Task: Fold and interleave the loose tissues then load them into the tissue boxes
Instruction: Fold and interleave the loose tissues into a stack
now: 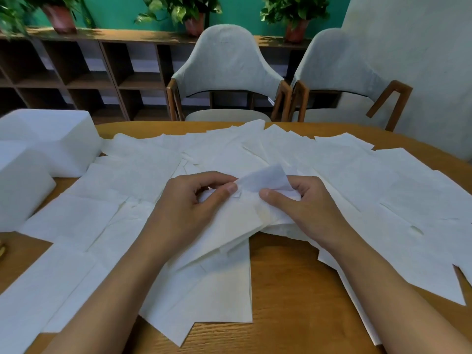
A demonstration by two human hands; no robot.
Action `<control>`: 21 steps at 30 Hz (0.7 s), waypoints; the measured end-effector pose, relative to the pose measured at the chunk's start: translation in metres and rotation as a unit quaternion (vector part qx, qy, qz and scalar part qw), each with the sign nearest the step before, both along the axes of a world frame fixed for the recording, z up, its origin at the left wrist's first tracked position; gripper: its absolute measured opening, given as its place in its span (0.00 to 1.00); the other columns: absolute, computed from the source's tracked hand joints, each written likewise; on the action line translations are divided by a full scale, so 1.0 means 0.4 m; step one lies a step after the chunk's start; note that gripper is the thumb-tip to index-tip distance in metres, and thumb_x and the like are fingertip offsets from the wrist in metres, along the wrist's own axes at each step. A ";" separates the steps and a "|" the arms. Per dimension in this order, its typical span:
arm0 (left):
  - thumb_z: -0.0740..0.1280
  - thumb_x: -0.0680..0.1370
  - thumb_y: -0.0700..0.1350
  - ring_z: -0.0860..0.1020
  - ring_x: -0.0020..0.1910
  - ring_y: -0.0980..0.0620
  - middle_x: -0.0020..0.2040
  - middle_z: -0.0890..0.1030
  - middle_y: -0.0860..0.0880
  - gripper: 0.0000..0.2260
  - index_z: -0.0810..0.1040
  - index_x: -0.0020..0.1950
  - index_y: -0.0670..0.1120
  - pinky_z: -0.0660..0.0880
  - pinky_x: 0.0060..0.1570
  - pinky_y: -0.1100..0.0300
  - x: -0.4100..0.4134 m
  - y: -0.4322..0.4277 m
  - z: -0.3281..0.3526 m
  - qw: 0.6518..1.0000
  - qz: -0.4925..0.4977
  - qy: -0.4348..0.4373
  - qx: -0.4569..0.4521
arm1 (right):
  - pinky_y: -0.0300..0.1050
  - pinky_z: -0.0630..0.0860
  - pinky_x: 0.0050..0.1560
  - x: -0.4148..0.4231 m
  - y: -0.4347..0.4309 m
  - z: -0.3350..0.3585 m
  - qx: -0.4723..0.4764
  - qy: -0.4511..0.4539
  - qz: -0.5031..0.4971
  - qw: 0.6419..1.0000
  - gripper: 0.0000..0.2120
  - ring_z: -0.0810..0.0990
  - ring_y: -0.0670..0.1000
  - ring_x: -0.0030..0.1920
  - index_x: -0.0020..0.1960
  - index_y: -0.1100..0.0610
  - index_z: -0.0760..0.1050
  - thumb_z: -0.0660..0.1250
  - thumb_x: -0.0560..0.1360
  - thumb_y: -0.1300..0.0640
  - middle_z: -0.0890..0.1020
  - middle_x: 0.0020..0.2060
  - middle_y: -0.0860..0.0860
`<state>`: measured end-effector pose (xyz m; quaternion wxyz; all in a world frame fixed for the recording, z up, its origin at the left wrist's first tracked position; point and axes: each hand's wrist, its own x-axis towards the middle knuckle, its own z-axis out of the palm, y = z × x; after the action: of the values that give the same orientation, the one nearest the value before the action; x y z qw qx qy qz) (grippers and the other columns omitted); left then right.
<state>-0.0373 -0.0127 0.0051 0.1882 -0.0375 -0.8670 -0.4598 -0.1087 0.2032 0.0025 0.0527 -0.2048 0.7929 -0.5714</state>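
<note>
Several loose white tissues (319, 159) lie spread flat over most of the wooden table (286, 290). At the middle, my left hand (194, 203) and my right hand (304, 203) both pinch one tissue (263, 178), thumbs on top, its upper edge lifted off the pile. A folded bundle of tissues (235, 228) hangs below that grip between my hands. Two plain white tissue boxes stand at the far left: the rear box (51, 139) and the nearer box (20, 190).
Two grey upholstered chairs (229, 70) with wooden arms stand at the table's far edge. Behind them is a dark wooden cubby shelf (84, 75) with potted plants on top. A small yellowish object (2, 250) shows at the left edge.
</note>
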 end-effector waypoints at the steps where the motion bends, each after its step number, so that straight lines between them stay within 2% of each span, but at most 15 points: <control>1: 0.72 0.80 0.51 0.81 0.53 0.66 0.48 0.84 0.69 0.05 0.85 0.50 0.62 0.73 0.45 0.72 -0.001 -0.001 -0.001 1.000 -0.003 -0.007 0.004 | 0.30 0.77 0.40 0.002 -0.003 0.002 0.000 -0.001 -0.007 1.000 0.06 0.80 0.37 0.49 0.47 0.39 0.78 0.73 0.72 0.44 0.81 0.42 0.31; 3: 0.73 0.79 0.53 0.82 0.51 0.64 0.47 0.85 0.67 0.02 0.86 0.49 0.59 0.75 0.44 0.71 0.001 -0.005 -0.001 1.000 -0.006 -0.018 0.007 | 0.30 0.78 0.42 0.001 -0.002 0.000 -0.008 -0.014 0.011 1.000 0.09 0.79 0.39 0.52 0.49 0.38 0.79 0.74 0.71 0.42 0.81 0.46 0.32; 5: 0.73 0.78 0.53 0.81 0.52 0.63 0.47 0.85 0.66 0.03 0.87 0.49 0.58 0.75 0.44 0.71 0.005 -0.009 0.002 1.000 -0.013 -0.022 0.005 | 0.36 0.80 0.50 0.003 -0.002 0.001 -0.005 -0.008 0.056 0.998 0.17 0.77 0.41 0.57 0.57 0.34 0.78 0.76 0.69 0.39 0.78 0.54 0.32; 7: 0.73 0.78 0.52 0.81 0.53 0.63 0.48 0.84 0.67 0.03 0.87 0.51 0.57 0.75 0.45 0.71 0.007 -0.009 0.003 1.000 -0.021 -0.023 -0.004 | 0.40 0.77 0.61 0.003 -0.006 -0.003 0.023 0.019 0.082 0.996 0.26 0.72 0.40 0.65 0.64 0.27 0.70 0.72 0.68 0.36 0.72 0.62 0.28; 8: 0.73 0.79 0.52 0.81 0.53 0.64 0.48 0.84 0.67 0.03 0.87 0.51 0.57 0.75 0.46 0.72 0.007 -0.008 0.004 0.999 -0.023 -0.026 -0.009 | 0.36 0.72 0.63 0.005 -0.008 -0.004 0.045 0.038 0.081 0.995 0.29 0.68 0.35 0.67 0.66 0.24 0.66 0.71 0.68 0.35 0.68 0.64 0.23; 10: 0.74 0.79 0.52 0.81 0.52 0.65 0.47 0.84 0.68 0.03 0.87 0.50 0.56 0.74 0.45 0.72 0.006 -0.006 0.001 0.999 -0.026 -0.033 -0.015 | 0.27 0.63 0.61 0.010 -0.016 -0.005 0.073 0.067 0.076 0.992 0.33 0.62 0.24 0.64 0.68 0.22 0.60 0.70 0.68 0.34 0.61 0.65 0.17; 11: 0.74 0.79 0.52 0.81 0.52 0.65 0.47 0.84 0.67 0.03 0.87 0.50 0.56 0.74 0.45 0.72 0.006 -0.008 -0.001 0.999 -0.027 -0.035 -0.018 | 0.25 0.62 0.61 0.011 -0.018 -0.006 0.072 0.069 0.077 0.992 0.33 0.61 0.24 0.64 0.69 0.22 0.59 0.70 0.69 0.34 0.60 0.65 0.17; 14: 0.74 0.78 0.52 0.80 0.54 0.63 0.49 0.84 0.66 0.03 0.87 0.51 0.57 0.76 0.46 0.70 0.006 -0.013 0.000 0.999 -0.020 -0.038 -0.015 | 0.36 0.74 0.64 0.009 -0.017 -0.013 0.033 0.038 0.093 0.994 0.31 0.67 0.37 0.68 0.71 0.25 0.59 0.71 0.76 0.41 0.63 0.66 0.21; 16: 0.74 0.78 0.54 0.80 0.52 0.61 0.48 0.84 0.64 0.03 0.86 0.50 0.57 0.75 0.44 0.69 0.005 -0.013 -0.002 0.999 -0.007 -0.042 -0.006 | 0.39 0.80 0.57 0.008 -0.016 -0.013 -0.002 0.021 0.101 0.995 0.29 0.72 0.42 0.67 0.70 0.24 0.59 0.69 0.78 0.47 0.65 0.64 0.22; 18: 0.73 0.77 0.58 0.80 0.49 0.60 0.44 0.83 0.61 0.06 0.84 0.51 0.59 0.75 0.41 0.67 0.005 -0.016 -0.005 0.998 0.017 -0.050 -0.017 | 0.41 0.82 0.52 0.007 -0.013 -0.006 -0.034 0.018 0.106 0.994 0.31 0.75 0.45 0.64 0.71 0.26 0.58 0.69 0.79 0.52 0.66 0.66 0.26; 21: 0.70 0.76 0.65 0.79 0.46 0.59 0.43 0.83 0.58 0.13 0.83 0.53 0.59 0.74 0.42 0.62 0.003 -0.039 -0.002 0.995 0.073 -0.034 -0.066 | 0.43 0.83 0.49 -0.005 0.004 0.003 -0.082 0.003 0.086 0.993 0.32 0.78 0.46 0.61 0.73 0.33 0.58 0.69 0.80 0.57 0.68 0.69 0.37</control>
<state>-0.0361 -0.0281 0.0041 0.1888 0.0290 -0.9019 -0.3873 -0.1105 0.2048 0.0036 0.0823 -0.2781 0.7232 -0.6268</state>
